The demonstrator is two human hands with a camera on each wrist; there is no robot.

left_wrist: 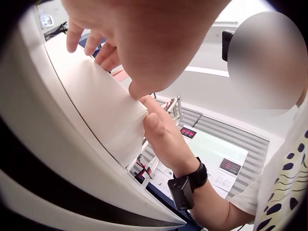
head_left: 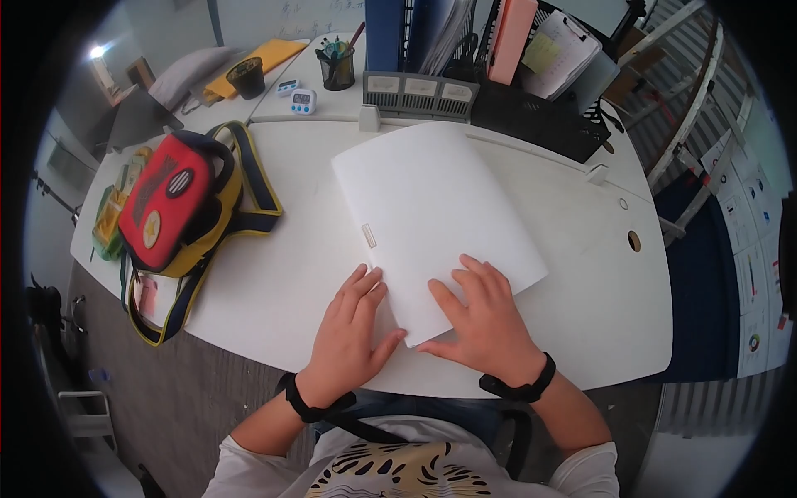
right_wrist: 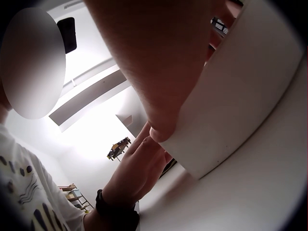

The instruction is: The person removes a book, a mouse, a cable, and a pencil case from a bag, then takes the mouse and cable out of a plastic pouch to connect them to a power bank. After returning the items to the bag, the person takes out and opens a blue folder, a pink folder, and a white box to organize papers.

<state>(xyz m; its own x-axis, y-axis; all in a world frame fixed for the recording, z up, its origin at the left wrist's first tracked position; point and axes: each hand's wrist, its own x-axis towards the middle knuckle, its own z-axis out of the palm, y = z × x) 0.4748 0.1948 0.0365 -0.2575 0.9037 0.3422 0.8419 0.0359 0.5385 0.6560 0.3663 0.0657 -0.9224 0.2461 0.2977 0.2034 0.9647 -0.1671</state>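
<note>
A large sheet of white paper, bulging in a curve at its far end, lies on the white table. A small printed label shows near its left edge. My left hand is at that edge, fingers extended along it and thumb at the near corner. My right hand rests on the paper's near right part, fingers spread, its thumb beside the left one. The left wrist view shows both thumbs close together at the corner of the paper. Fingertips of the right hand are partly hidden in the right wrist view.
A red and black backpack with yellow-edged straps stands on the left. Along the back are a pen holder, a small white timer, a grey divided organizer and upright folders. A ladder stands at right.
</note>
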